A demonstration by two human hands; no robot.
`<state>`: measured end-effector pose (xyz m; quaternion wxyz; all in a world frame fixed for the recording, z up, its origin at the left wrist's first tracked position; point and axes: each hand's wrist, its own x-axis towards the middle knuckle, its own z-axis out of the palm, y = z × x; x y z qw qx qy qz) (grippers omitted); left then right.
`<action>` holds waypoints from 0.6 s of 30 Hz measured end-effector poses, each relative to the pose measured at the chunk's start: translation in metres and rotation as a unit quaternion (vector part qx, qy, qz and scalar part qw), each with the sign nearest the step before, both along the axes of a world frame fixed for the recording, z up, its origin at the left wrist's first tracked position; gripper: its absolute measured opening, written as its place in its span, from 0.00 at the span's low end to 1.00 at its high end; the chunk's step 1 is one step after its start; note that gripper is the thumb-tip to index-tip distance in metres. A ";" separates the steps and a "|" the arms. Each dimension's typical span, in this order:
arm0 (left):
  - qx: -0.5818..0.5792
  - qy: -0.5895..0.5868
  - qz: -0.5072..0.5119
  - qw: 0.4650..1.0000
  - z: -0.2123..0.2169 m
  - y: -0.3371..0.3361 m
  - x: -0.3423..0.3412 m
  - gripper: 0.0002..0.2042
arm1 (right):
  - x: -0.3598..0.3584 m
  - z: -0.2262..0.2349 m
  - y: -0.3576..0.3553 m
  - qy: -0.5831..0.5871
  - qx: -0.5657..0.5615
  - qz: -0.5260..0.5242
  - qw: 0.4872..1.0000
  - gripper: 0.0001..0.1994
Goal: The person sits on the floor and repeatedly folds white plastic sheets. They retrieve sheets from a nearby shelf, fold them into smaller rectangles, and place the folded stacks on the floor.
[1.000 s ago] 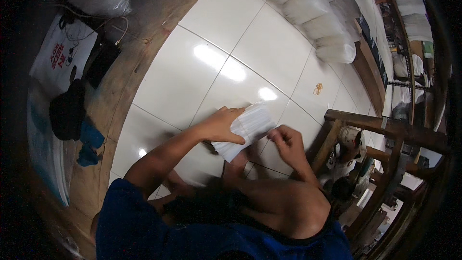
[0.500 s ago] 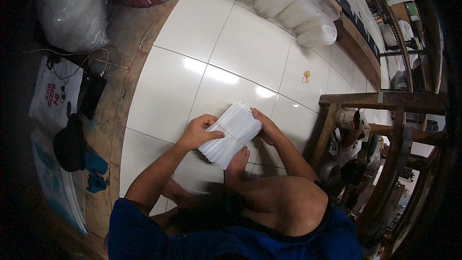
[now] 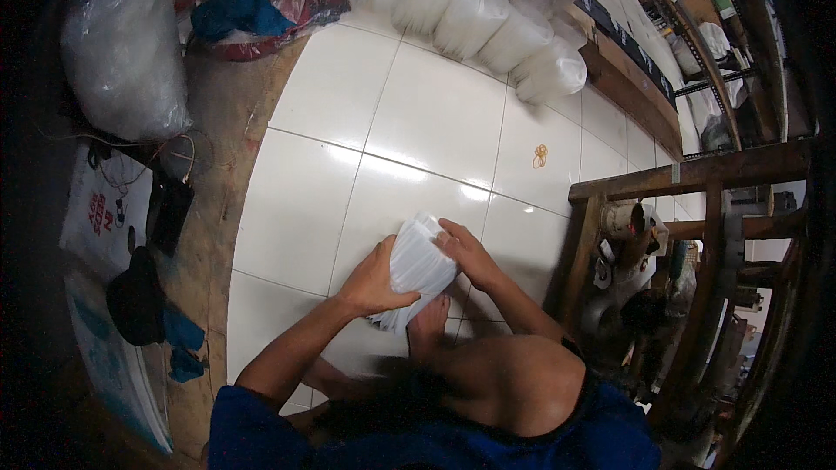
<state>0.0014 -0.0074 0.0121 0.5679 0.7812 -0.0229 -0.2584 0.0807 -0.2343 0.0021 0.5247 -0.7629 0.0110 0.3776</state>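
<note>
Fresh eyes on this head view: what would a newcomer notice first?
Probably the white bundle, just below centre, gripped by the left hand with the right hand against its upper right side. Next come the cloudy translucent bundles lined up at the top, then the small orange loops on the pale tiles, right of centre.

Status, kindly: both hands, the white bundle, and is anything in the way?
Left hand gripping white bundle at left side; right hand on its upper right. Nothing visibly blocking; orange loops apart on floor.
</note>
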 end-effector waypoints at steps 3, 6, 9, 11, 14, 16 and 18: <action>0.028 -0.179 0.092 0.979 -0.003 0.002 -0.002 0.58 | 0.016 0.056 0.019 -0.245 -0.049 0.099 0.963 0.38; 0.033 -0.354 0.166 0.920 -0.009 -0.003 0.014 0.59 | 0.027 0.122 0.047 -0.410 -0.063 0.144 0.898 0.39; 0.019 -0.405 0.177 0.897 -0.028 -0.005 0.036 0.62 | 0.037 0.119 0.058 -0.468 -0.105 0.174 0.860 0.42; 0.041 -0.375 0.178 0.909 -0.056 -0.014 0.047 0.61 | 0.041 0.089 0.054 -0.446 -0.160 0.174 0.863 0.43; -0.017 -0.367 0.196 0.909 -0.076 -0.018 0.048 0.60 | 0.050 0.081 0.055 -0.467 -0.215 0.219 0.829 0.46; 0.013 -0.361 0.196 0.912 -0.075 -0.015 0.048 0.59 | 0.050 0.086 0.061 -0.476 -0.212 0.234 0.821 0.46; 0.016 -0.391 0.207 0.896 -0.075 -0.014 0.047 0.59 | 0.050 0.095 0.063 -0.427 -0.213 0.253 0.841 0.47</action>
